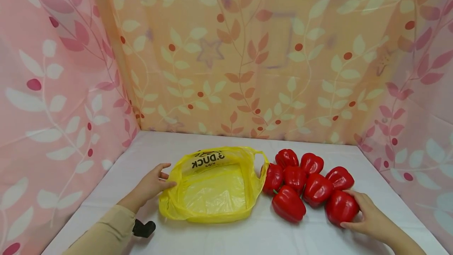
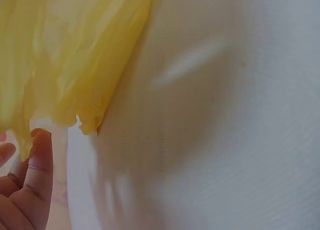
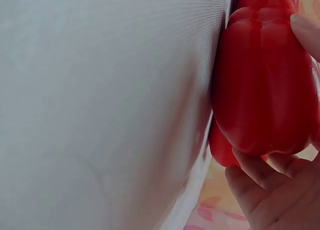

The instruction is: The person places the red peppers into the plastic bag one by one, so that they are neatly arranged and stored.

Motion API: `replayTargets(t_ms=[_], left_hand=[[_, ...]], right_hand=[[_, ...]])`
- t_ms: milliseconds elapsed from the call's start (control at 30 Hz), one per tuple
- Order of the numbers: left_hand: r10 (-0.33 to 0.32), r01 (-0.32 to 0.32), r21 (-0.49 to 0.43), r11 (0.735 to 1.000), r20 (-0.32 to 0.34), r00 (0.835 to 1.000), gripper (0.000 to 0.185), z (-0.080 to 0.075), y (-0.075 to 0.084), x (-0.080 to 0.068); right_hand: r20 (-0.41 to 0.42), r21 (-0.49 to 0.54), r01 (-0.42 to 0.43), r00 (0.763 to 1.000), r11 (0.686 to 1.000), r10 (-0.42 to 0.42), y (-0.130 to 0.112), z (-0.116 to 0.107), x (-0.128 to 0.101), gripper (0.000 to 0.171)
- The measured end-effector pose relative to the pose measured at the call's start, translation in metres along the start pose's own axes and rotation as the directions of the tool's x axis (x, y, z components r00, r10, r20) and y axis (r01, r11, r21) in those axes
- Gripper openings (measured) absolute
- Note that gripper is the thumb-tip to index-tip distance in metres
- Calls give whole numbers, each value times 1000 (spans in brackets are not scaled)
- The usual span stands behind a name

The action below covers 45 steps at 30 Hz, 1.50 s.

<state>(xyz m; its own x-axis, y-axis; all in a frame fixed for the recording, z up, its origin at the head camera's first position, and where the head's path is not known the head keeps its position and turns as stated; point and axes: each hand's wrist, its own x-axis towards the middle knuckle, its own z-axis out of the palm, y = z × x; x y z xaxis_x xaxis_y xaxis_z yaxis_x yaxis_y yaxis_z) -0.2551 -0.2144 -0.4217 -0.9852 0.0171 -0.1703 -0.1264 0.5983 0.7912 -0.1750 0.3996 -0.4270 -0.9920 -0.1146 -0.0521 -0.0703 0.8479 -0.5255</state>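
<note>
A yellow plastic bag point(image 1: 212, 192) with dark "DUCK" lettering lies with its mouth spread wide, mid-table. At its left edge is my left hand point(image 1: 153, 184), thumb and fingers apart and lightly bent; in the left wrist view a tip of the bag hangs between the thumb and fingers point(image 2: 40, 175), without a visible pinch. My right hand point(image 1: 371, 219) grips a red bell pepper point(image 1: 340, 207) at the right front of the pepper group. The right wrist view has the thumb on one end of that pepper point(image 3: 265, 85) and fingers point(image 3: 260, 175) at the other.
Several more red bell peppers point(image 1: 318, 189) lie close together right of the bag; the leftmost point(image 1: 273, 178) sits against the bag's side. A small black object point(image 1: 144, 229) is by the left forearm. Floral curtains point(image 1: 240, 70) enclose the white table point(image 1: 269, 239).
</note>
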Motion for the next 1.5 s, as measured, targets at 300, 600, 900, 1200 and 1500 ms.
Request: replayTargets(t_ms=[300,600,900,1200,1500], left_hand=[[-7,6,-32,999,-22,1000,53,2,0,2],[-10,8,-62,998,-31,999,35,6,1,2],[-12,10,-102,995,-21,1000,31,8,-1,4],[-6,5,-141,990,-10,1000,26,10,-1,5],[-21,21,-151,988,5,1000,28,12,-1,8]], right_hand=[[-4,-5,62,998,998,-62,-1,2,-1,107],[-25,-83,65,997,994,-68,-3,0,-1,113],[7,-53,-26,1000,998,27,-1,-4,1,115],[-26,-21,-24,999,999,23,-2,-12,-2,107],[-50,-35,-4,999,999,2,-6,-26,-3,105]])
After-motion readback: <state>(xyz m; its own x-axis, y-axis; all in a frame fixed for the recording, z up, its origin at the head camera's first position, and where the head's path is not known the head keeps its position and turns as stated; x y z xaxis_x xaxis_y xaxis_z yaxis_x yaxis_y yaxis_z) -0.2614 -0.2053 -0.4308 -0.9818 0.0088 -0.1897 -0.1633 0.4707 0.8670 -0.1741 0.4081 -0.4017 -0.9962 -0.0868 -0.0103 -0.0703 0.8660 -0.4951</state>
